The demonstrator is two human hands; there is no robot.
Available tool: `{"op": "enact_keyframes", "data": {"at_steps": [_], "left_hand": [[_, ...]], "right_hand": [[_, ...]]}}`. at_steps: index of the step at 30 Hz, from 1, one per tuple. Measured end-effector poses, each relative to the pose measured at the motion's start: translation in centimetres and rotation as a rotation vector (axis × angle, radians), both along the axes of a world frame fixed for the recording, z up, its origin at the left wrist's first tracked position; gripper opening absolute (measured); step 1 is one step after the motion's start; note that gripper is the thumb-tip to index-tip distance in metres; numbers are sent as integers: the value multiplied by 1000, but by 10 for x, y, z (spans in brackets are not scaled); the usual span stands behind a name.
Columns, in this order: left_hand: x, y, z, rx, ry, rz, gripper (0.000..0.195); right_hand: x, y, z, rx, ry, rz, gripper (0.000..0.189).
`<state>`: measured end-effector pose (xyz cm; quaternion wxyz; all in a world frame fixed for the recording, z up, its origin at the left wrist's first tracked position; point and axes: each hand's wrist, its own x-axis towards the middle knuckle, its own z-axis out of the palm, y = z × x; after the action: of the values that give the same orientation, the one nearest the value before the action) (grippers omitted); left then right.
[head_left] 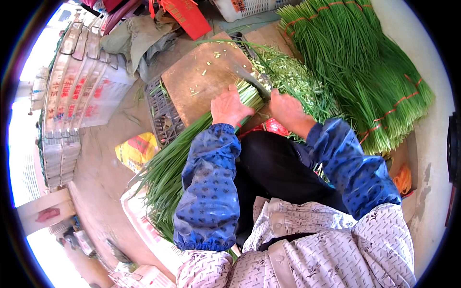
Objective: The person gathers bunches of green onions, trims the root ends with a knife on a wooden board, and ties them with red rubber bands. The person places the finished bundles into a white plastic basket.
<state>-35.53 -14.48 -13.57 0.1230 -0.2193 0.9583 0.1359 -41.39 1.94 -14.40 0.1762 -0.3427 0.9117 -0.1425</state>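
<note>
My left hand (pixel 230 106) grips a bundle of long green chives (pixel 180 147) near its pale cut ends, which rest on the edge of a wooden board (pixel 201 81). The leaves trail under my left forearm towards a white crate. My right hand (pixel 288 109) is closed round the handle end of a large knife (pixel 250 77); the handle itself is hidden by the fingers. The blade lies across the stem ends, beside my left hand. Short pale stem pieces are scattered on the board, with a heap of trimmings (pixel 288 77) to its right.
Chive bundles tied with red bands (pixel 360 72) are piled at the right by a pale wall. Stacked white plastic crates (pixel 83 82) stand at the left. A black plastic crate (pixel 162 111) supports the board. A yellow bag (pixel 138 151) lies near the white crate (pixel 135 208) at my left.
</note>
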Motion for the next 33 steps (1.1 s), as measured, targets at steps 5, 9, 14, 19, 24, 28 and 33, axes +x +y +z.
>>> {"op": "enact_keyframes", "data": {"at_steps": [5, 9, 14, 19, 24, 28, 33], "left_hand": [[2, 0, 2, 13, -32, 24, 72], [-4, 3, 5, 55, -17, 27, 69], [-1, -16, 2, 157, -8, 78, 74], [-8, -23, -4, 193, -22, 84, 73], [-9, -32, -10, 361, -15, 85, 74], [-9, -36, -15, 421, -35, 80, 65], [-15, -28, 8, 432, -42, 32, 62]], "right_hand": [[-34, 67, -13, 102, -68, -183, 24], [-55, 88, -18, -166, 1, 4, 21], [-56, 33, 5, -407, -194, 152, 22], [-81, 17, 5, -350, -251, 289, 22], [-89, 12, 7, -305, -246, 262, 22], [-87, 1, -2, -220, -291, 383, 20], [-92, -20, 0, -135, -269, 441, 18]]}}
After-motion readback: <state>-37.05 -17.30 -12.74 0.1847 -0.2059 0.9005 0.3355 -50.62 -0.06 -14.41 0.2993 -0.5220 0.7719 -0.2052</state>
